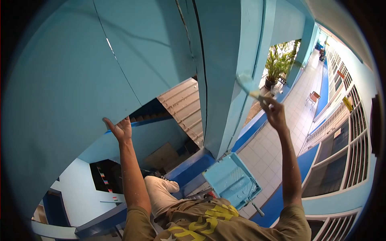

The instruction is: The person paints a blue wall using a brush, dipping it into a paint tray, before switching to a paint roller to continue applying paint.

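Note:
My right hand (pixel 275 114) is raised and closed around the handle of a paintbrush (pixel 248 85). Light blue paint covers its bristles, which are blurred and lie against or close to the edge of a light blue column (pixel 225 80); contact is hard to judge. On the other side, my left hand (pixel 122 130) grips the lower edge of a light blue overhead beam (pixel 80 72). Its thumb rests on the face, and the other fingers are partly hidden behind the edge. Below, between my arms, sits a paint tray (pixel 231 176) smeared with blue paint, with a paint roller (pixel 256 207) at its side.
A dark cable (pixel 201 60) runs down beside the column. Beneath the beam are a stairwell and a corrugated roof (pixel 185 104). At right, a tiled corridor (pixel 265 160) holds a chair (pixel 313 97), near barred windows (pixel 350 136). A potted plant (pixel 275 68) stands beyond the column.

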The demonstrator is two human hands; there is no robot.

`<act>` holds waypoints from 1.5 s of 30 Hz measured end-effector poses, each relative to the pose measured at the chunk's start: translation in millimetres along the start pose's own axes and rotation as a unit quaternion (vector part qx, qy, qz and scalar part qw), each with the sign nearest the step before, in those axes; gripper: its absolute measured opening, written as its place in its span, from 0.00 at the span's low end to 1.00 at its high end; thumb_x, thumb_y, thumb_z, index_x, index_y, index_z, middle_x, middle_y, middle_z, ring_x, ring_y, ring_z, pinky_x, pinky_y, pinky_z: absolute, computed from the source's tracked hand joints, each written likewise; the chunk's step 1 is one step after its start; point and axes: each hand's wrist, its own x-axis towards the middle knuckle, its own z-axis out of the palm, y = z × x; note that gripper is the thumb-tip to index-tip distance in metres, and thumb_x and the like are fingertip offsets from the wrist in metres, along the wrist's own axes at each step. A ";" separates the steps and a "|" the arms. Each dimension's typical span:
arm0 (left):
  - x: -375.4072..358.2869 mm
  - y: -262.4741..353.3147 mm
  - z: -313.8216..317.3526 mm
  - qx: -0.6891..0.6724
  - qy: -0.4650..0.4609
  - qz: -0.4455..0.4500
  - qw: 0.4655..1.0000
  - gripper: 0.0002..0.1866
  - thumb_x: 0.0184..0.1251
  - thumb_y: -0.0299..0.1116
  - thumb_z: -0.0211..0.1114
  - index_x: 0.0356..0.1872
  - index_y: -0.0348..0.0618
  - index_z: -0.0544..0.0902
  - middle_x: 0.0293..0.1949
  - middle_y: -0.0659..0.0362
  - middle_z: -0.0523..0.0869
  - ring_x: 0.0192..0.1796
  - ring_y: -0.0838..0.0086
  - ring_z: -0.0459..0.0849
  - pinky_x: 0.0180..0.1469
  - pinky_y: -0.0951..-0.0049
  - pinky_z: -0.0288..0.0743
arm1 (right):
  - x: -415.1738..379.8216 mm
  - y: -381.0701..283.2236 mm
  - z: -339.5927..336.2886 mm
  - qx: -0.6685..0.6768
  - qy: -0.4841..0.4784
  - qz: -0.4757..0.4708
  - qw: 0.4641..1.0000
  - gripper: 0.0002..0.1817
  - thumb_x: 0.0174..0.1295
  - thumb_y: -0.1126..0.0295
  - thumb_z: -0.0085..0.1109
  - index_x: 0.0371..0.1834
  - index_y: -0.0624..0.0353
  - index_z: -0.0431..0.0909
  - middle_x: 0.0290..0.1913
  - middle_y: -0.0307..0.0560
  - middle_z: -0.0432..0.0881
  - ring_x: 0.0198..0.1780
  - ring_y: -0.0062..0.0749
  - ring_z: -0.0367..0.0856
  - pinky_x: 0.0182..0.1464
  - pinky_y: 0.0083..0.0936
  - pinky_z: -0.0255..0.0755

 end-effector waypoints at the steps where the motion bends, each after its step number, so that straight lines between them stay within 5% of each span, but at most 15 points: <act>1: 0.7 0.5 -0.9 0.005 0.009 -0.006 1.000 0.37 0.64 0.54 0.72 0.71 0.54 0.69 0.69 0.63 0.75 0.69 0.69 0.73 0.73 0.59 0.68 | -21.6 6.9 2.3 0.008 -0.035 0.040 0.999 0.14 0.68 0.73 0.63 0.56 0.61 0.84 0.30 0.40 0.84 0.29 0.17 0.75 0.30 0.20 0.70; 5: 1.9 1.8 -4.8 -0.002 0.008 -0.018 1.000 0.38 0.63 0.53 0.72 0.72 0.54 0.69 0.69 0.62 0.75 0.70 0.67 0.73 0.75 0.58 0.66 | -111.0 41.1 2.2 0.052 -0.075 0.160 0.983 0.14 0.70 0.68 0.62 0.54 0.64 0.85 0.27 0.39 0.82 0.29 0.18 0.79 0.28 0.20 0.70; 9: -0.1 0.1 -0.4 0.009 0.016 -0.016 1.000 0.41 0.60 0.53 0.74 0.72 0.51 0.69 0.69 0.61 0.75 0.71 0.66 0.72 0.77 0.57 0.64 | -183.6 32.7 -0.3 0.201 -0.087 0.409 0.886 0.14 0.71 0.70 0.58 0.57 0.64 0.78 0.23 0.42 0.80 0.14 0.12 0.63 0.14 0.15 0.52; 11: 0.8 0.7 0.3 0.013 0.015 -0.007 1.000 0.45 0.54 0.52 0.78 0.72 0.52 0.68 0.67 0.60 0.75 0.70 0.65 0.71 0.75 0.55 0.64 | -221.7 47.5 2.6 0.190 -0.125 0.485 0.844 0.14 0.67 0.72 0.60 0.55 0.65 0.80 0.23 0.42 0.80 0.15 0.16 0.68 0.15 0.18 0.56; 16: 0.9 1.5 0.5 0.026 0.011 -0.014 1.000 0.47 0.53 0.55 0.78 0.74 0.54 0.66 0.68 0.59 0.74 0.72 0.63 0.69 0.77 0.54 0.60 | -304.2 88.7 41.4 -0.033 -0.240 0.386 0.890 0.15 0.52 0.73 0.67 0.42 0.67 0.85 0.24 0.51 0.85 0.25 0.31 0.85 0.30 0.28 0.78; 17: -0.3 1.3 3.3 0.030 0.017 -0.017 0.999 0.47 0.53 0.55 0.78 0.74 0.54 0.66 0.68 0.59 0.74 0.72 0.63 0.69 0.77 0.54 0.60 | -309.5 89.5 51.5 -0.033 -0.246 0.391 0.886 0.15 0.52 0.73 0.67 0.42 0.67 0.85 0.24 0.51 0.85 0.25 0.31 0.85 0.30 0.28 0.78; 20: 1.0 3.3 0.9 0.000 0.015 -0.040 0.999 0.44 0.50 0.52 0.80 0.68 0.50 0.73 0.66 0.61 0.78 0.70 0.67 0.73 0.76 0.56 0.64 | -324.7 102.9 88.8 -0.131 -0.280 0.309 0.900 0.14 0.54 0.69 0.66 0.44 0.59 0.85 0.34 0.62 0.87 0.39 0.56 0.87 0.44 0.43 0.80; 24: 5.5 3.3 -5.3 0.023 0.015 -0.019 0.999 0.50 0.49 0.54 0.81 0.74 0.51 0.67 0.69 0.56 0.74 0.74 0.60 0.68 0.79 0.52 0.57 | -316.6 106.7 132.8 -0.243 -0.377 0.282 0.848 0.13 0.60 0.69 0.60 0.47 0.57 0.82 0.34 0.62 0.86 0.39 0.61 0.85 0.41 0.52 0.77; 29: 5.3 2.3 -3.8 0.001 0.040 -0.015 0.999 0.50 0.45 0.51 0.84 0.71 0.49 0.70 0.68 0.56 0.76 0.72 0.61 0.70 0.78 0.52 0.59 | -334.1 131.3 168.1 -0.267 -0.411 0.196 0.849 0.11 0.63 0.70 0.57 0.46 0.58 0.81 0.31 0.62 0.85 0.33 0.61 0.85 0.36 0.52 0.77; 30: 4.5 4.0 -3.0 -0.011 0.015 -0.045 0.999 0.41 0.47 0.51 0.82 0.65 0.51 0.77 0.60 0.62 0.83 0.67 0.67 0.77 0.75 0.55 0.66 | -335.4 133.9 172.0 -0.274 -0.429 0.192 0.839 0.11 0.62 0.69 0.57 0.46 0.58 0.81 0.30 0.62 0.85 0.33 0.61 0.85 0.36 0.52 0.77; 35: 3.7 0.5 0.0 -0.005 0.013 -0.038 0.999 0.41 0.48 0.50 0.82 0.65 0.53 0.76 0.60 0.62 0.83 0.66 0.68 0.77 0.74 0.56 0.67 | -327.3 132.7 165.2 -0.292 -0.499 0.183 0.795 0.12 0.59 0.69 0.59 0.45 0.58 0.83 0.31 0.62 0.85 0.36 0.60 0.85 0.39 0.51 0.78; 38: 4.0 -1.4 -1.3 0.021 0.050 0.004 0.999 0.47 0.43 0.50 0.85 0.69 0.51 0.74 0.66 0.61 0.79 0.71 0.65 0.72 0.76 0.52 0.62 | -316.6 133.8 149.6 -0.201 -0.459 0.258 0.826 0.12 0.57 0.70 0.58 0.42 0.55 0.87 0.35 0.59 0.87 0.40 0.60 0.86 0.44 0.50 0.80; 39: 4.3 -0.6 -2.2 0.008 0.053 -0.002 0.999 0.46 0.43 0.50 0.84 0.68 0.51 0.75 0.65 0.61 0.80 0.70 0.65 0.73 0.76 0.53 0.63 | -313.6 139.2 142.7 -0.175 -0.467 0.249 0.830 0.13 0.58 0.68 0.61 0.44 0.56 0.88 0.35 0.58 0.88 0.33 0.49 0.88 0.36 0.43 0.82; 41: 6.3 -1.0 -3.9 -0.005 0.060 -0.004 0.998 0.45 0.44 0.50 0.84 0.67 0.52 0.76 0.65 0.61 0.81 0.70 0.66 0.74 0.76 0.53 0.63 | -297.5 136.4 135.5 -0.037 -0.439 0.495 0.749 0.13 0.60 0.68 0.61 0.45 0.62 0.87 0.33 0.54 0.88 0.25 0.34 0.85 0.25 0.32 0.79; 45: 4.7 -0.7 -2.4 -0.021 0.037 -0.011 0.999 0.40 0.46 0.51 0.83 0.64 0.53 0.80 0.60 0.63 0.84 0.66 0.68 0.77 0.76 0.54 0.64 | -310.4 133.7 124.7 0.087 -0.353 0.573 0.735 0.15 0.64 0.69 0.58 0.48 0.68 0.84 0.32 0.53 0.88 0.19 0.23 0.78 0.18 0.23 0.73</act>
